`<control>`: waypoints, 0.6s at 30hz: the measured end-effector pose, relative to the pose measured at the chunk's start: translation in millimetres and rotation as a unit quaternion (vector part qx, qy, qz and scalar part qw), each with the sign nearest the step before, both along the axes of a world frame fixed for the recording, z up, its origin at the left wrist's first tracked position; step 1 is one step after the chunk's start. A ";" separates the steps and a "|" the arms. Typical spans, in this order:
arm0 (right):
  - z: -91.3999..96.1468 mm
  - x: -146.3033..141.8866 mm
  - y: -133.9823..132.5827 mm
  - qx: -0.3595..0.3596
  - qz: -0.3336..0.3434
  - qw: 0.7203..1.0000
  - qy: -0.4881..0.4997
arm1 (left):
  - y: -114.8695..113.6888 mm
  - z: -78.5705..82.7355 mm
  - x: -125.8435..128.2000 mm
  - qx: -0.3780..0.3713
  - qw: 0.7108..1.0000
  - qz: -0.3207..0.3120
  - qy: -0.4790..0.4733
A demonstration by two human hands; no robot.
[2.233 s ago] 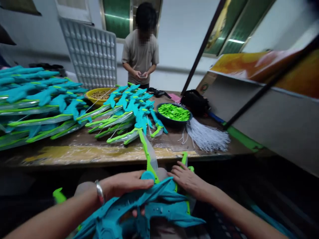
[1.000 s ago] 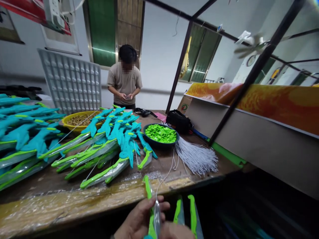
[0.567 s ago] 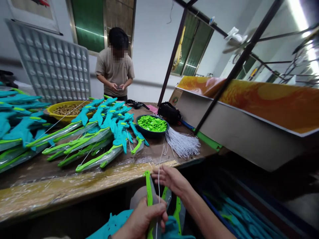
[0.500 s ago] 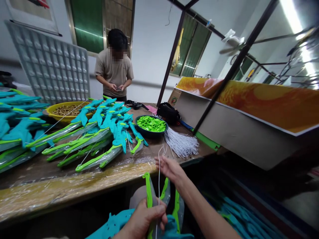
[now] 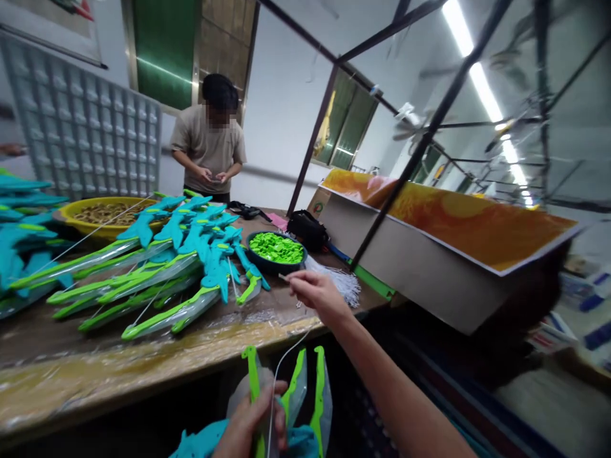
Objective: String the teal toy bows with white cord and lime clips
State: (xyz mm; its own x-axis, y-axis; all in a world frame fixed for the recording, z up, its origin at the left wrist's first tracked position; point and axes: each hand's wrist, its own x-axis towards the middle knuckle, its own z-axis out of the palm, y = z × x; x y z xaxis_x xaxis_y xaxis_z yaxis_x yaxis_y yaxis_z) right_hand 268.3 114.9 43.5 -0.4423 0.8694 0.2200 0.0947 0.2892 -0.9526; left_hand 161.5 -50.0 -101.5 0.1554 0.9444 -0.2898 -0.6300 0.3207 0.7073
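My left hand (image 5: pixel 251 423) is closed round a green-and-clear toy sword blade (image 5: pixel 252 381) at the bottom of the view, below the table edge. Two more green blade tips (image 5: pixel 310 394) stand up beside it, with teal hilt parts under them. My right hand (image 5: pixel 315 294) is raised over the table's front right corner, pinching the end of a thin white string (image 5: pixel 279 366). The string runs down in a curve from that pinch to my left hand.
A wooden table (image 5: pixel 119 362) carries piles of teal-and-green toy swords (image 5: pixel 176 261), a dark bowl of green pieces (image 5: pixel 275 249), a bundle of white strings (image 5: pixel 337 283), a yellow basin (image 5: pixel 102 216). A person in a beige shirt (image 5: pixel 210 143) stands behind. An orange-lined box (image 5: pixel 443 248) sits at right.
My right hand has risen and pulled the white string up and away from the blade. My view has swung to the right. My left hand keeps its grip on the blade.
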 end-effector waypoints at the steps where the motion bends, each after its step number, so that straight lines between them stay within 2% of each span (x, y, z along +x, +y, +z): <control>1: 1.1 0.1 -24.2 0.028 0.019 0.999 -0.024 | -1.1 7.3 -2.2 0.004 1.000 0.017 0.001; 3: -0.1 0.5 -69.4 0.086 0.039 0.994 -0.061 | -3.3 21.1 -6.6 0.024 0.998 0.046 0.028; 4: -2.8 0.4 -88.5 0.146 0.045 0.984 -0.093 | -4.4 26.6 -8.4 0.037 0.996 0.061 0.047; 6: -11.5 -1.5 -117.3 0.296 0.042 0.940 -0.168 | -7.0 33.1 -10.3 0.070 0.990 0.091 0.086; 8: -22.6 -5.8 -133.3 0.405 0.016 0.890 -0.208 | -10.1 34.2 -9.7 0.091 0.980 0.127 0.125; 12: -39.5 -15.0 -141.1 0.485 -0.038 0.856 -0.175 | -15.2 30.3 -3.3 0.104 0.961 0.182 0.182; 18: -43.6 -19.2 -141.0 0.530 -0.067 0.829 -0.168 | -15.7 32.3 4.8 0.102 0.958 0.188 0.189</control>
State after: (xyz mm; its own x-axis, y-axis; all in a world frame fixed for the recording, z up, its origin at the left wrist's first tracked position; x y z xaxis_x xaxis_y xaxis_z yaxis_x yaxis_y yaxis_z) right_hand 249.2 -26.0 -0.1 -0.5488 0.3137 0.7748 0.4022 0.9117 -0.0843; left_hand 166.4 -65.7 -69.2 -0.2862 0.9562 -0.0613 -0.3606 -0.0483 0.9315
